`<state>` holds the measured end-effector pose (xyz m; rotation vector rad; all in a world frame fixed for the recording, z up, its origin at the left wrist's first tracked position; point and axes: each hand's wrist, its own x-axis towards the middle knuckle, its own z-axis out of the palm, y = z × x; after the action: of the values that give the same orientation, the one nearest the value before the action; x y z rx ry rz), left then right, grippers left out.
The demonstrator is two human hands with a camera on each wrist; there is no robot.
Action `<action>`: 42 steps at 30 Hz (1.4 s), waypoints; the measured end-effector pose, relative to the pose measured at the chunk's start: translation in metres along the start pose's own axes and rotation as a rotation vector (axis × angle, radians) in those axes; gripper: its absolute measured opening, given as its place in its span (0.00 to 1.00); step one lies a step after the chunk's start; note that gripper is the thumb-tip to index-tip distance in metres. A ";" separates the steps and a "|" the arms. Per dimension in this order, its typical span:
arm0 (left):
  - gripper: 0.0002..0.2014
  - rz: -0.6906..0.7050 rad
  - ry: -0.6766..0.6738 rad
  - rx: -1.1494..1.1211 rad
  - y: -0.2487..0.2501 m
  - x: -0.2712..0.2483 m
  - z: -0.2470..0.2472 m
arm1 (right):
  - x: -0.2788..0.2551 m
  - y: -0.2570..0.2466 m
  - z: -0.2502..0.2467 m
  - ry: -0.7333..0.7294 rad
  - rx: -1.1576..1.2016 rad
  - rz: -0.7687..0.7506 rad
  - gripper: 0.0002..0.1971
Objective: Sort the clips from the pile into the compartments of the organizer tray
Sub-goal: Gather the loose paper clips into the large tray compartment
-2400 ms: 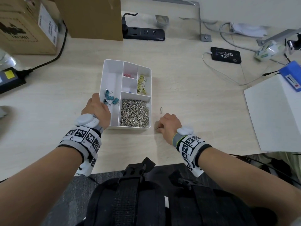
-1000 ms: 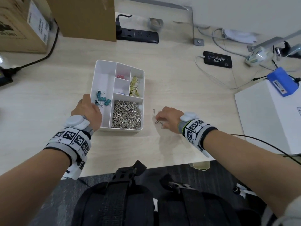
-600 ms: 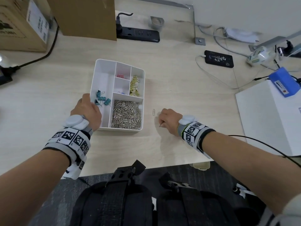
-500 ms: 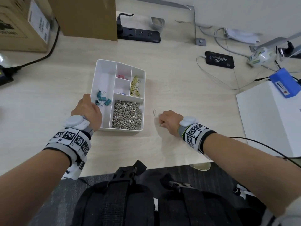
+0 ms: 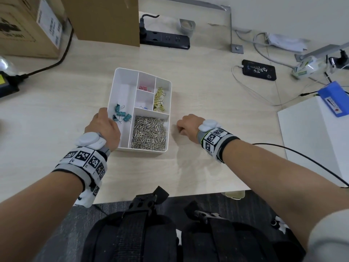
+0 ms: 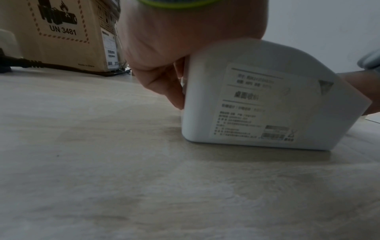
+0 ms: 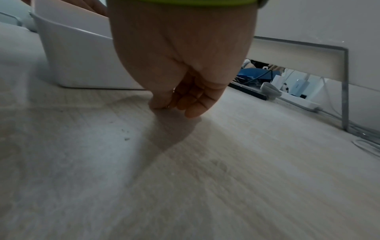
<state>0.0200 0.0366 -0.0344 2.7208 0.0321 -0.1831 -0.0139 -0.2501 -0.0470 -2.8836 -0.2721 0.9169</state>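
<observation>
The white organizer tray [image 5: 122, 91] stands mid-table. Its near right compartment holds a heap of silver paper clips [image 5: 149, 134]. Teal binder clips [image 5: 121, 115] lie in the left one, yellow binder clips [image 5: 159, 100] in the far right, and pink clips [image 5: 144, 87] at the back. My left hand [image 5: 103, 127] grips the tray's near left wall [image 6: 257, 100], thumb over the rim. My right hand [image 5: 186, 125] is on the table just right of the tray. Its curled fingers [image 7: 179, 100] pinch a silver paper clip [image 7: 167, 106] at the table surface.
Cardboard boxes [image 5: 28, 27] [image 5: 105, 17] and a black power strip [image 5: 166, 39] line the back. A phone on a cable [image 5: 259, 69] lies at the far right. A white box [image 5: 317, 140] with a blue pack [image 5: 334, 99] stands at the right edge.
My right hand has slid left onto the lone paper clip beside the tray, and its fingers now cover it. The left hand has stayed on the tray.
</observation>
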 end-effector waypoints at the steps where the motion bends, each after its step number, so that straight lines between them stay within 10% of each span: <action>1: 0.08 0.000 0.006 0.000 -0.001 0.000 0.001 | -0.001 -0.001 0.000 0.004 0.006 0.004 0.05; 7: 0.08 0.010 0.036 -0.011 -0.001 0.000 0.004 | -0.012 -0.006 0.017 0.055 0.095 0.101 0.02; 14: 0.11 0.044 0.024 0.014 -0.005 0.001 0.007 | -0.031 -0.053 -0.021 0.544 0.572 0.098 0.03; 18: 0.12 0.049 -0.002 0.015 -0.007 0.001 0.005 | -0.021 -0.072 -0.031 0.446 0.441 -0.092 0.10; 25: 0.11 0.181 -0.100 0.006 -0.010 0.006 0.000 | -0.014 -0.019 -0.036 0.347 0.150 0.076 0.29; 35: 0.18 0.465 -0.379 0.041 -0.004 0.028 -0.017 | -0.054 0.003 -0.017 0.359 -0.092 -0.025 0.15; 42: 0.31 0.123 -0.225 -0.328 -0.001 0.043 -0.019 | -0.067 -0.015 0.010 0.279 0.241 0.286 0.02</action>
<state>0.0648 0.0451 -0.0229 2.3527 -0.1564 -0.4085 -0.0753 -0.2484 -0.0155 -2.8146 0.2623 0.5232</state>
